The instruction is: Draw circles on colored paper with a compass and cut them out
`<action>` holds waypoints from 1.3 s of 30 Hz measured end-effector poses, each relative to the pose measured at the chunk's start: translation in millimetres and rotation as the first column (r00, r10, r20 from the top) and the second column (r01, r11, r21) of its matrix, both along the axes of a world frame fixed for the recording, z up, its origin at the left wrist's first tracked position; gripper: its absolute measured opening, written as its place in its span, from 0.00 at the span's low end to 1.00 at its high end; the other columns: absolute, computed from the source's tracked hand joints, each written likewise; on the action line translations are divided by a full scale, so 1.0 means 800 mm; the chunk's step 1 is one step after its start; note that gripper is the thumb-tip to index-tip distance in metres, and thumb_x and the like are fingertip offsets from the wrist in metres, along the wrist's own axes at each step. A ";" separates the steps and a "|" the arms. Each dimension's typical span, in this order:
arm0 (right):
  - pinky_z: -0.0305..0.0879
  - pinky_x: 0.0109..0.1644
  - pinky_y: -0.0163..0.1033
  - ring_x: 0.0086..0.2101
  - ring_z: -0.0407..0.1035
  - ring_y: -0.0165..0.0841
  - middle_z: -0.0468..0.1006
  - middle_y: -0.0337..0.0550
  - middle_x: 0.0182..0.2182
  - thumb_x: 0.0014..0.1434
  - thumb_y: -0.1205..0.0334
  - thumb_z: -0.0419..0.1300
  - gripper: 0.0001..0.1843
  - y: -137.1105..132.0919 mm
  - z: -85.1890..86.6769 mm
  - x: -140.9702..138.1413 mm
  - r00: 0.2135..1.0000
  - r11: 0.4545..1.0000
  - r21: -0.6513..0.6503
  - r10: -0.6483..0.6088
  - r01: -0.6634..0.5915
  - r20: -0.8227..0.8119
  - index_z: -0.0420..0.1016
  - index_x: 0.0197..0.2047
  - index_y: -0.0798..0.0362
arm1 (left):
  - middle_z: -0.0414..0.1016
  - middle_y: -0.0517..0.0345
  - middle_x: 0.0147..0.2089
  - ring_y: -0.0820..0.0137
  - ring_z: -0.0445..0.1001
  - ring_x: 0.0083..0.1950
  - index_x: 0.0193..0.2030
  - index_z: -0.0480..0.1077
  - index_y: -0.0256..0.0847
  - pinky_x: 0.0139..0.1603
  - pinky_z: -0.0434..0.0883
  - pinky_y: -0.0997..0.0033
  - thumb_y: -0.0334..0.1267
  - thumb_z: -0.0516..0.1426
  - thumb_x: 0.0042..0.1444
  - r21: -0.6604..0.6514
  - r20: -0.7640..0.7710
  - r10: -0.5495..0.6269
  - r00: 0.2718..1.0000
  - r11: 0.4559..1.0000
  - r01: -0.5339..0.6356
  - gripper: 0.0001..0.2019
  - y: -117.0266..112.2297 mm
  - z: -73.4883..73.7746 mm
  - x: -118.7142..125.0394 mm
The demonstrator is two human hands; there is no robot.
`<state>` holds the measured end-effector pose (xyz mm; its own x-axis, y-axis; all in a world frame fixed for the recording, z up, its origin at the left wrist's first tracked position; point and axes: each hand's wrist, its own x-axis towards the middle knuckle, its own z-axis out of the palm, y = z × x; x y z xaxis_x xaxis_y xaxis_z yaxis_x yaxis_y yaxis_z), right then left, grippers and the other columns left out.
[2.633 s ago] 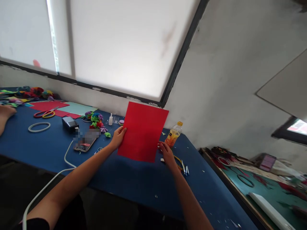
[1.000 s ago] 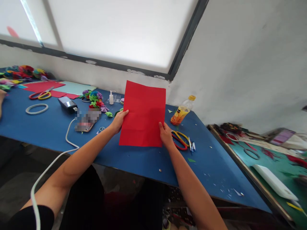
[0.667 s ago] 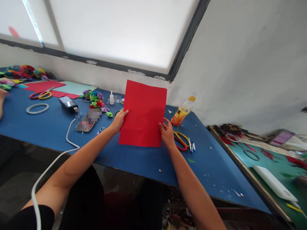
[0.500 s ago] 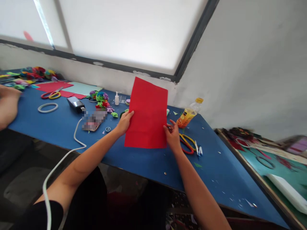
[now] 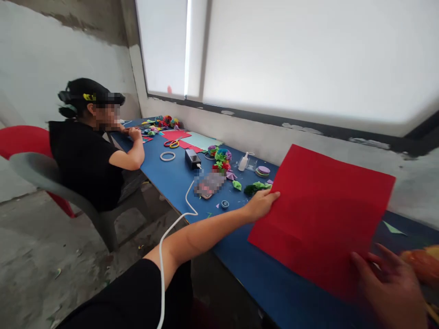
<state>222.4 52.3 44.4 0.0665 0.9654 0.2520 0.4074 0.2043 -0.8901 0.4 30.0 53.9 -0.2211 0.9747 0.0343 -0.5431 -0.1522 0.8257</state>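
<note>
A red sheet of paper (image 5: 325, 214) is held up over the blue table (image 5: 236, 256), tilted. My left hand (image 5: 262, 204) pinches its left edge, thumb on the front and the other fingers behind it. My right hand (image 5: 391, 278) grips the lower right edge, thumb on the front face; its fingers are partly behind the paper and a little blurred. Just beyond my left hand lie dark green and light green paper pieces (image 5: 257, 186). A small white squeeze bottle (image 5: 243, 162) and a stack of pastel discs (image 5: 262, 171) stand behind them.
On the left, another person (image 5: 85, 146) in black sits at the table. A phone (image 5: 211, 184), a black device (image 5: 192, 159) with a white cable (image 5: 174, 224), scissors (image 5: 173, 142), a ring (image 5: 168, 156) and paper flowers (image 5: 221, 155) lie along the table. An orange bottle (image 5: 420, 265) is at right.
My view has swung left, bringing the seated person into sight and shifting the paper rightward in the picture. Both hands still hold the red sheet.
</note>
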 end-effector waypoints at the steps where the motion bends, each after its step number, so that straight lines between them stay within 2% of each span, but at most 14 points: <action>1: 0.69 0.43 0.56 0.37 0.70 0.48 0.69 0.45 0.33 0.31 0.46 0.65 0.29 -0.005 0.005 -0.004 1.000 0.998 -0.062 -0.021 0.021 0.000 0.60 0.37 0.44 | 0.79 0.51 0.29 0.57 0.79 0.42 0.37 0.76 0.33 0.56 0.68 0.48 0.29 0.52 0.57 -0.010 -0.008 -0.017 1.000 1.000 0.017 0.11 0.000 0.000 0.000; 3: 0.65 0.51 0.59 0.44 0.69 0.52 0.68 0.45 0.35 0.28 0.47 0.65 0.32 -0.013 0.014 -0.012 0.998 0.985 -0.162 -0.055 0.051 -0.022 0.59 0.38 0.43 | 0.79 0.52 0.30 0.58 0.79 0.43 0.39 0.76 0.33 0.57 0.67 0.50 0.29 0.51 0.58 -0.033 -0.019 -0.041 0.999 0.999 0.040 0.12 0.000 -0.001 0.001; 7: 0.59 0.59 0.60 0.52 0.65 0.58 0.67 0.45 0.36 0.25 0.48 0.63 0.34 -0.023 0.024 -0.023 0.995 0.977 -0.210 -0.058 0.040 -0.080 0.58 0.39 0.43 | 0.79 0.51 0.33 0.59 0.78 0.45 0.43 0.75 0.33 0.57 0.67 0.54 0.30 0.50 0.59 -0.053 -0.036 -0.064 0.997 0.997 0.062 0.13 0.000 -0.001 0.001; 11: 0.56 0.62 0.59 0.56 0.61 0.58 0.68 0.49 0.42 0.24 0.48 0.63 0.34 -0.025 0.026 -0.024 0.996 0.978 -0.202 -0.056 0.042 -0.064 0.57 0.38 0.43 | 0.80 0.50 0.37 0.59 0.77 0.47 0.45 0.75 0.33 0.58 0.66 0.52 0.31 0.50 0.60 -0.026 -0.051 -0.065 0.997 0.998 0.064 0.13 0.000 -0.002 -0.001; 14: 0.56 0.62 0.60 0.56 0.61 0.60 0.67 0.49 0.43 0.23 0.47 0.64 0.35 -0.021 0.024 -0.023 0.997 0.977 -0.208 -0.049 0.036 -0.057 0.57 0.38 0.44 | 0.80 0.48 0.39 0.58 0.77 0.48 0.45 0.75 0.33 0.58 0.66 0.52 0.33 0.51 0.60 0.013 -0.057 -0.038 0.998 0.999 0.039 0.13 0.000 -0.005 -0.001; 18: 0.57 0.60 0.63 0.56 0.61 0.63 0.66 0.46 0.38 0.21 0.47 0.66 0.37 -0.013 0.019 -0.022 0.997 0.978 -0.209 -0.034 0.019 -0.068 0.58 0.38 0.43 | 0.80 0.49 0.41 0.58 0.77 0.48 0.44 0.75 0.35 0.57 0.68 0.55 0.34 0.50 0.61 0.101 -0.037 0.077 0.996 0.992 -0.073 0.13 0.002 -0.009 0.000; 23: 0.55 0.61 0.66 0.55 0.62 0.64 0.68 0.48 0.36 0.20 0.48 0.69 0.38 0.001 0.005 -0.013 0.995 0.981 -0.196 -0.009 -0.011 -0.100 0.59 0.37 0.42 | 0.78 0.49 0.49 0.63 0.75 0.53 0.46 0.73 0.37 0.58 0.68 0.65 0.36 0.48 0.64 0.132 -0.027 0.366 0.930 0.923 -0.360 0.13 0.008 -0.010 -0.007; 27: 0.62 0.56 0.67 0.50 0.67 0.60 0.72 0.50 0.38 0.32 0.39 0.66 0.31 0.015 -0.025 0.000 0.996 0.995 -0.075 0.067 -0.071 -0.067 0.62 0.38 0.39 | 0.73 0.47 0.57 0.66 0.70 0.60 0.52 0.69 0.36 0.62 0.63 0.70 0.36 0.45 0.66 0.094 -0.030 0.516 0.856 0.854 -0.511 0.16 0.011 -0.007 -0.020; 31: 0.69 0.47 0.64 0.47 0.70 0.58 0.74 0.51 0.39 0.40 0.35 0.62 0.26 0.020 -0.041 0.008 0.996 0.995 0.048 0.087 -0.085 -0.023 0.66 0.41 0.36 | 0.69 0.49 0.62 0.67 0.65 0.64 0.57 0.66 0.38 0.66 0.57 0.70 0.37 0.45 0.67 0.085 -0.048 0.571 0.820 0.820 -0.566 0.17 0.010 -0.003 -0.032; 36: 0.71 0.43 0.63 0.48 0.70 0.59 0.75 0.52 0.39 0.42 0.39 0.62 0.26 0.008 -0.026 0.005 0.994 0.994 0.023 0.110 -0.110 0.025 0.65 0.43 0.38 | 0.61 0.50 0.68 0.68 0.57 0.69 0.63 0.61 0.38 0.68 0.53 0.71 0.40 0.43 0.68 0.078 -0.044 0.612 0.790 0.790 -0.608 0.20 0.001 0.006 -0.035; 39: 0.70 0.44 0.64 0.48 0.70 0.59 0.75 0.52 0.40 0.42 0.37 0.61 0.26 0.005 -0.024 0.002 0.996 0.995 0.045 0.083 -0.084 0.025 0.65 0.43 0.37 | 0.59 0.54 0.69 0.68 0.54 0.71 0.64 0.59 0.41 0.69 0.52 0.71 0.40 0.45 0.67 0.127 -0.020 0.615 0.788 0.783 -0.608 0.20 -0.007 0.013 -0.035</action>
